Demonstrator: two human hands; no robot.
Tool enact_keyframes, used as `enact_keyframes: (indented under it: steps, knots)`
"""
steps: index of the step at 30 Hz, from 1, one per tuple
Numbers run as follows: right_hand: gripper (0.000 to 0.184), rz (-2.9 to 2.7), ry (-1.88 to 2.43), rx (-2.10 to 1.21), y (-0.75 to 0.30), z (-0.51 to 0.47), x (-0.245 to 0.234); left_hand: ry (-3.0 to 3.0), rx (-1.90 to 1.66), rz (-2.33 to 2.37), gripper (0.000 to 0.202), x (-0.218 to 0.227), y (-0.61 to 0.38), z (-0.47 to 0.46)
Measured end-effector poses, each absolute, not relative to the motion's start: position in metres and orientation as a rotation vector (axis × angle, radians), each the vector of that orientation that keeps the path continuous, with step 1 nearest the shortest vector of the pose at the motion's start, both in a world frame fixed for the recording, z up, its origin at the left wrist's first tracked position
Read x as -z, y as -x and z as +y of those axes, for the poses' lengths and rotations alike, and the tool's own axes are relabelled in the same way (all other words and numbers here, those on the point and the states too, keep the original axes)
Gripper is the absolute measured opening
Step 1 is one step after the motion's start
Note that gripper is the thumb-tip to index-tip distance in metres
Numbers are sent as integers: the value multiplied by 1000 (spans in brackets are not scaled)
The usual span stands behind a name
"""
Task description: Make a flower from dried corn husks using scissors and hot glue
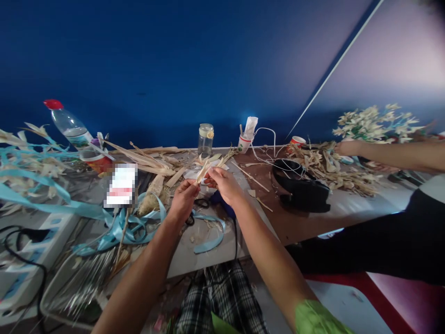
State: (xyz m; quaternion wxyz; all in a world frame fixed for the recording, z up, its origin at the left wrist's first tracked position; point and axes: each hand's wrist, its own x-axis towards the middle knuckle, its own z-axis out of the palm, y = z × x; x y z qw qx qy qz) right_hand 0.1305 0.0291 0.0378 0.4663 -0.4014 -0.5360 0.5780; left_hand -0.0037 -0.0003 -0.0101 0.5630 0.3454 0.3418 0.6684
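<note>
My left hand (183, 198) and my right hand (224, 183) meet above the grey table (194, 260). Both pinch the same pale dried husk strip (203, 171), which sticks up and to the right from between the fingers. The left hand's fingers are closed around its lower end. My right thumb and fingers press on it from the right. Under the hands lie black scissors (199, 204) and light blue ribbon (212, 241).
A glass jar (205, 138), a paper cup (244, 141) and a plastic bottle (71, 127) stand at the back. Husk strips (149, 160) litter the left. Another person's arm (382, 155) reaches over husks at right, near a black pouch (301, 188). A power strip (31, 246) lies at left.
</note>
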Motion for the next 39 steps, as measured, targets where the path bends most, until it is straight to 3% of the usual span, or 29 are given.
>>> enact_keyframes:
  steps: [22, 28, 39]
  knots:
    - [22, -736, 925, -1643, -108, 27, -14, -811, -1648, 1115, 19, 22, -1, 3]
    - [14, -676, 940, -1695, -114, 24, -18, -957, -1594, 1240, 18, 12, 1, -2]
    - [17, -713, 1022, -1612, -113, 21, -21, -999, -1454, 1276, 25, 12, 5, 0]
